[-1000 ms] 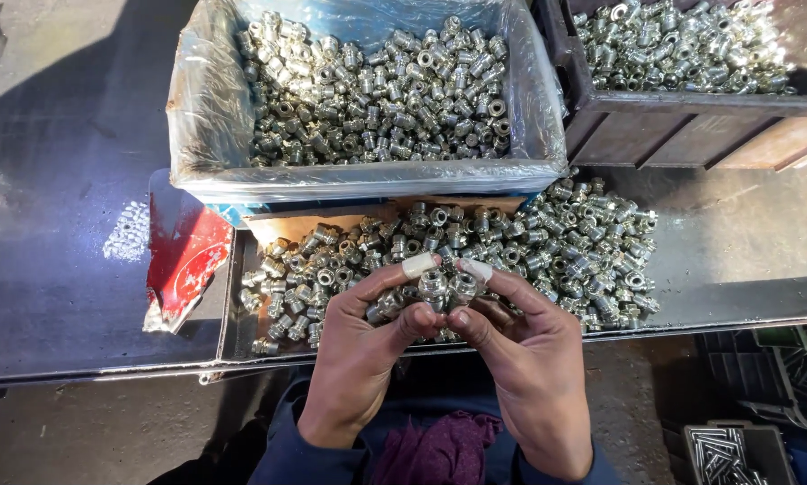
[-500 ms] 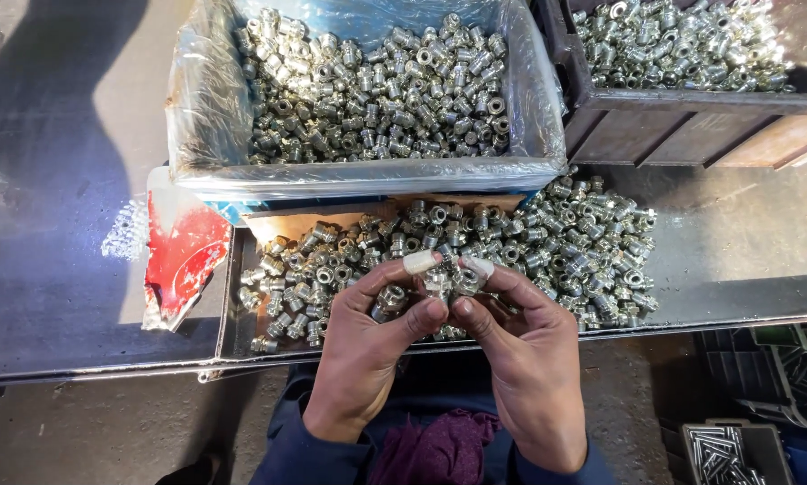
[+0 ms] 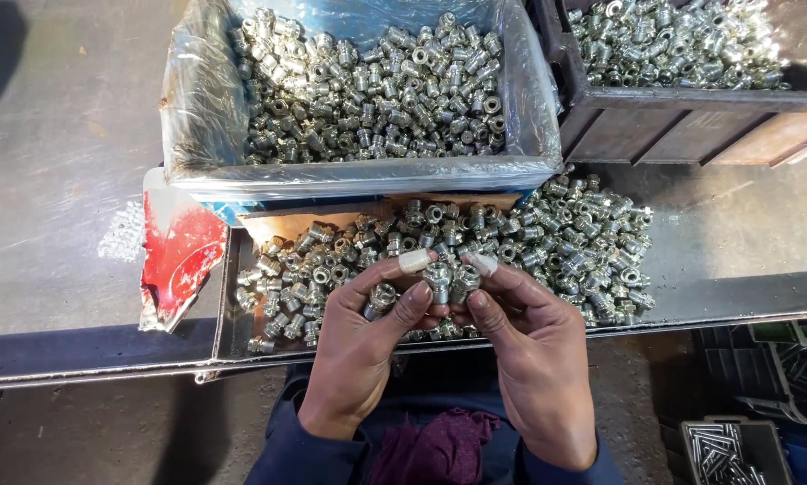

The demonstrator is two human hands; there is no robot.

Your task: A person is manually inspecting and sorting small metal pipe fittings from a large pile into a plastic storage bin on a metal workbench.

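— Two hands meet over the heap at the bench's near edge. What does each hold?

— The left hand [image 3: 368, 359] pinches one small metal fitting [image 3: 382, 296] between thumb and forefinger; that forefinger has a pale wrap at its tip. The right hand [image 3: 529, 359] closes on another fitting [image 3: 439, 278], held upright between its taped fingertip and thumb. Both grips are clenched on parts, neither is slack.

— Where do those parts sit relative to the grip?

— At the very fingertips, not in the palms. They touch or nearly touch each other between the two hands, just above the heap [image 3: 547, 242] of like fittings spread along the bench's [image 3: 745, 242] front edge.

— How would one of these handle?

— My guess: stiff, hard, dense for its size, with a bright plated skin that may be slick. Nothing fragile about it. The ridged or flat-sided collar looks like the best place to take hold; the smooth end would likely slip.

— And around them?

— A plastic-lined box [image 3: 359, 175] full of the same fittings stands just behind the heap. A dark crate [image 3: 682, 126], also filled, sits at the far right corner. A torn red wrapper [image 3: 179, 260] lies at the left end, partly under the box. Below the bench, at the right, a small bin [image 3: 722, 449] holds thin metal pins.
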